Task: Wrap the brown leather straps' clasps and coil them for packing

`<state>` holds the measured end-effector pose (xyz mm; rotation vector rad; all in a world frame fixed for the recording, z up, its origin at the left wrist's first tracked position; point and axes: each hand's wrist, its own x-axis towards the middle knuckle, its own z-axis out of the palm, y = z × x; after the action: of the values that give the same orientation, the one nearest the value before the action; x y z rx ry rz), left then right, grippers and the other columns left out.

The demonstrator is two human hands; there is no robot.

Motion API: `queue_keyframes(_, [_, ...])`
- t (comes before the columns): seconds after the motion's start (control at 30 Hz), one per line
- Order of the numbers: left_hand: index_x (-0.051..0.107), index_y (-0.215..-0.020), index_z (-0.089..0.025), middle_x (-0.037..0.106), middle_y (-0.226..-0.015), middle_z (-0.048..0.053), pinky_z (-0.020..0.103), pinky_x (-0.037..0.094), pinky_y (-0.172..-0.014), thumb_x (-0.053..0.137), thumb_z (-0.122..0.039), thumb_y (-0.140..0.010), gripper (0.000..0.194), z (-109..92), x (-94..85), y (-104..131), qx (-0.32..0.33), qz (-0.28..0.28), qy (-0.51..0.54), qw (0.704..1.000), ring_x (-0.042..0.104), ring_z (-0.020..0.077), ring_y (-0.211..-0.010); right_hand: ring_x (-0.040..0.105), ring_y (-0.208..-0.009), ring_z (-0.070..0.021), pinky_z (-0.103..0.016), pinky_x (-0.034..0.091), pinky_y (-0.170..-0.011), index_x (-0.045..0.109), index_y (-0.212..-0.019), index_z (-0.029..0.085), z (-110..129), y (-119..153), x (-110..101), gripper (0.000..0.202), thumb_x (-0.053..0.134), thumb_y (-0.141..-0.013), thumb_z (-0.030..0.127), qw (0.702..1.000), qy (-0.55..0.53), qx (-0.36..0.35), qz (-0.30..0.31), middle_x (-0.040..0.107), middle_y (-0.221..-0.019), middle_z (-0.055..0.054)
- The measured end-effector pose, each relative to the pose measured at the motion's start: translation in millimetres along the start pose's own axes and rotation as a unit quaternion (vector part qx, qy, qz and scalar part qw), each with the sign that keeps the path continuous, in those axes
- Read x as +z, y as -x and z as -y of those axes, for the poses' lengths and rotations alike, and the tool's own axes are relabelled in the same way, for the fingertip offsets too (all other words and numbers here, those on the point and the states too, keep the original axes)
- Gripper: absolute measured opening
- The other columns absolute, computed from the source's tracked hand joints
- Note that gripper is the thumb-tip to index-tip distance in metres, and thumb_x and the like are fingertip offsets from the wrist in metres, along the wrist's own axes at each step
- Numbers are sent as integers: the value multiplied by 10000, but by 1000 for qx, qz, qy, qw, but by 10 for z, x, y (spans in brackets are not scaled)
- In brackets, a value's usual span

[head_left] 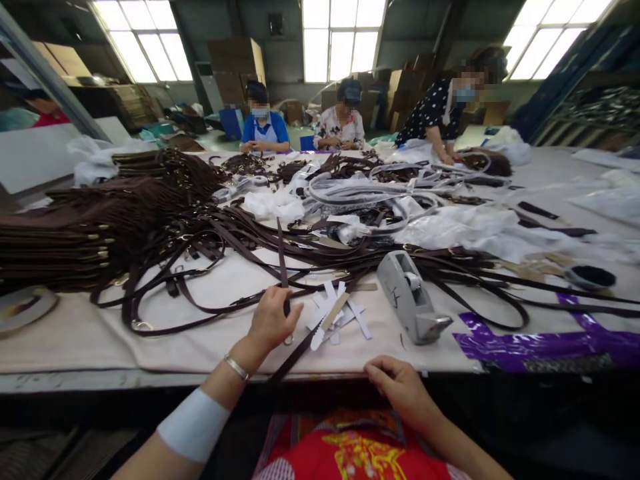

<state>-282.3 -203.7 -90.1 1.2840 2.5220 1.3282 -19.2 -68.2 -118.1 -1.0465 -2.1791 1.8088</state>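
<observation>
My left hand [274,319] is closed round a dark brown strap [282,257] near the table's front edge; a metal ring [289,339] shows just below the fingers. My right hand [395,377] rests at the table edge with its fingers curled together; whether anything small is between them is hidden. Between and beyond my hands, white paper strips [357,319] lie crossed in a loose pile, with a beige serrated strip [330,321] on top. Another dark strap [295,353] runs from the pile over the edge. A grey tape dispenser [410,300] stands right of the strips.
Stacked brown straps [55,243] fill the left, near a tape roll [25,308]. Tangled straps, clear plastic [470,230] and grey-white piping [375,193] cover the middle. Purple tape [540,347] lines the right front edge. Several people are at the far side.
</observation>
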Motion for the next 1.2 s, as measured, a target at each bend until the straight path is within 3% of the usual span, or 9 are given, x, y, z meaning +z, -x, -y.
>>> queue_keyframes(0.17, [596,-1132,-188,585,-1100,116,392,511,-892,669,-330,-838,335,-203,-13,580,39,209,-222,951,578,264,-1018,637,-875,-220,-331,490,-824,712,-981,167,66,-171,1,228,520,-918,272,969,146,-197,-40,700,-915,-86])
queue_keyframes(0.3, [618,-995,-158,638,-1017,118,347,516,-846,505,-220,-934,143,-213,57,549,22,278,-315,907,617,241,-953,550,-1177,-287,-438,430,-998,585,-1342,226,262,-526,96,436,536,-913,169,854,337,-392,-62,590,-1306,-160])
queue_keyframes(0.37, [630,-1001,-140,661,-991,127,349,523,-826,437,-150,-939,203,-210,96,433,31,311,-347,884,641,240,-926,403,-1344,-347,-521,333,-1072,540,-1392,301,353,-758,187,503,603,-901,215,792,414,-446,-48,443,-1493,-141])
queue_keyframes(0.43, [648,-1000,-129,676,-963,132,356,531,-806,406,-89,-920,258,-219,108,292,42,331,-368,868,660,244,-904,361,-1372,-361,-552,284,-1079,574,-1349,304,394,-996,267,444,616,-910,251,759,450,-470,-22,478,-1474,-122])
queue_keyframes(0.6, [676,-937,-149,679,-891,106,302,536,-714,446,-66,-884,250,-307,-123,-229,69,321,-393,859,677,210,-805,569,-1085,-249,-419,376,-975,731,-955,201,314,-1459,138,156,589,-901,166,794,371,-474,-83,708,-1012,-80])
queue_keyframes(0.8, [685,-928,-141,629,-931,125,298,498,-667,449,-23,-851,275,-695,-861,-1232,125,232,-451,853,653,202,-774,598,-1038,-236,-390,463,-926,735,-1043,192,141,-1551,-310,331,465,-886,82,803,293,-468,-224,696,-1064,-112])
queue_keyframes(0.97, [688,-1067,-201,592,-1042,123,349,463,-710,421,-107,-927,316,-1009,-1281,-2022,316,143,-502,792,615,245,-889,562,-1062,-251,-406,430,-972,738,-942,185,40,-1449,-272,299,502,-828,42,817,407,-378,-158,688,-1052,-100])
queue_keyframes(1.1, [707,-1081,-231,612,-1062,107,368,433,-820,477,-129,-922,297,-789,-1377,-2446,410,113,-522,739,579,239,-961,505,-1181,-252,-413,379,-1076,715,-1064,173,-26,-1470,-189,383,501,-790,13,838,392,-348,-153,656,-1178,-107])
queue_keyframes(1.2, [687,-1145,-231,611,-1161,93,380,398,-922,454,-161,-950,312,-334,-1495,-2600,270,72,-556,783,537,237,-1073,475,-1235,-257,-426,347,-1117,699,-1119,173,-79,-1504,-190,409,501,-792,26,847,375,-344,-153,631,-1249,-104])
